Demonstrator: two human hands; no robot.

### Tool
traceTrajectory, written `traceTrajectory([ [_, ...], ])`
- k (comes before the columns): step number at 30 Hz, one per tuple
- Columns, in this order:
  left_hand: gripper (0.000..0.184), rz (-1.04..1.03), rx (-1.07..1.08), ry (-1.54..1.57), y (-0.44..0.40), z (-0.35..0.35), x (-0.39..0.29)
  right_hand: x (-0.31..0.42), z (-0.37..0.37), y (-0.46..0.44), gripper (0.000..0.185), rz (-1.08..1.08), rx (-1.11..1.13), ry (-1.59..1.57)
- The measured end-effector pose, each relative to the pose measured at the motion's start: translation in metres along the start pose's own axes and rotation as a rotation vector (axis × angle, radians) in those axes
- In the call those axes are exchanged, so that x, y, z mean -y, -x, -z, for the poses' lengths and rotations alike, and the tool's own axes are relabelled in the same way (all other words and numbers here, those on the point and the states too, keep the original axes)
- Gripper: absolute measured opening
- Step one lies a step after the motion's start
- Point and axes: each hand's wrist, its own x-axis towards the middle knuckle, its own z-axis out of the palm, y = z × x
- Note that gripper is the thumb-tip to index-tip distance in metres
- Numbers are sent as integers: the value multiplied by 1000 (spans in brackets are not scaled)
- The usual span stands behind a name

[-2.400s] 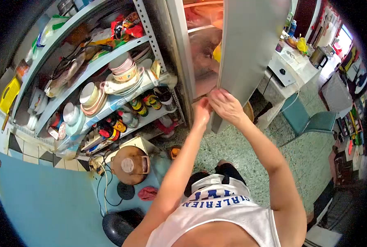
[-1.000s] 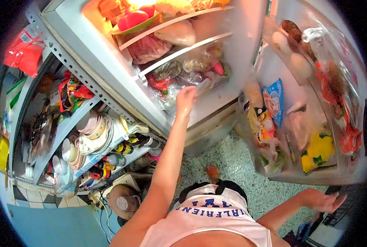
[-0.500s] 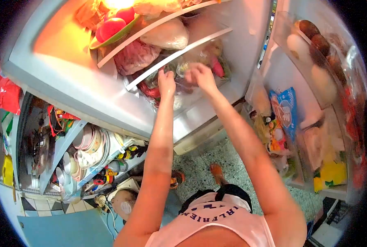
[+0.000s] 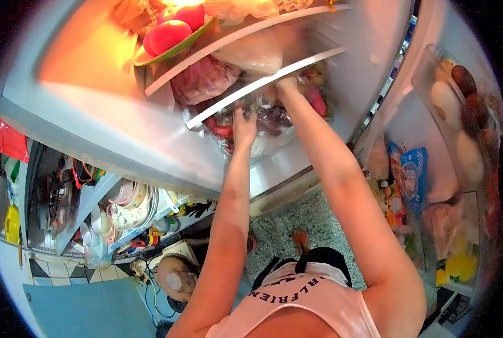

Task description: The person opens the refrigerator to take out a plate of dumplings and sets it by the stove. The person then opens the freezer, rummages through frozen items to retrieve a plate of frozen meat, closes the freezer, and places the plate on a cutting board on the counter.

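Observation:
My left hand point(image 4: 244, 128) is at the front of the fridge's bottom compartment, fingers pointing inward and apart, against clear plastic bags point(image 4: 268, 115) of produce. Dark and green contents show through the plastic. My right hand point(image 4: 287, 84) reaches deeper, at the white front edge of the lower shelf point(image 4: 262, 87), its fingers hidden from view. Beside my left hand lies something red in plastic point(image 4: 220, 128). Right of my right wrist is a pink-red item point(image 4: 317, 102). A bag of pinkish food point(image 4: 202, 80) and a large pale wrapped bundle point(image 4: 254, 55) sit on the shelf above.
Higher up, red round items point(image 4: 169, 36) rest on a green plate point(image 4: 186, 44). On the right the open fridge door holds eggs point(image 4: 448, 104) and a blue packet point(image 4: 412, 174). Stacked bowls point(image 4: 130, 200) stand in a rack at left, near a round brown-topped object point(image 4: 176, 278).
My right hand has moved further in, up to the lower shelf edge, and its fingers are now out of sight. My left hand stays near the bags. The whole view has shifted slightly.

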Motion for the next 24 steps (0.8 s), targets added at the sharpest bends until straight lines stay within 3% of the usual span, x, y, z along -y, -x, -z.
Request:
traceTrajectory([
  [3,48,-42,-16,21,-4,-1,8,13,1,13,19,-165,-41,-100],
  [7,48,9,25,63,-3,4,4,6,-2,12,10,-206,-151,-271],
  [11,47,40,31,27,0,8,-9,-6,12,18,12,-132,-94,-1],
  [13,47,64,43,-20,0,9,-11,14,19,45,12,-102,-49,-16],
  [15,47,59,20,8,-4,5,-4,18,25,53,24,-122,-48,-103],
  [24,47,70,54,-25,-9,9,0,26,54,86,22,-128,44,-85],
])
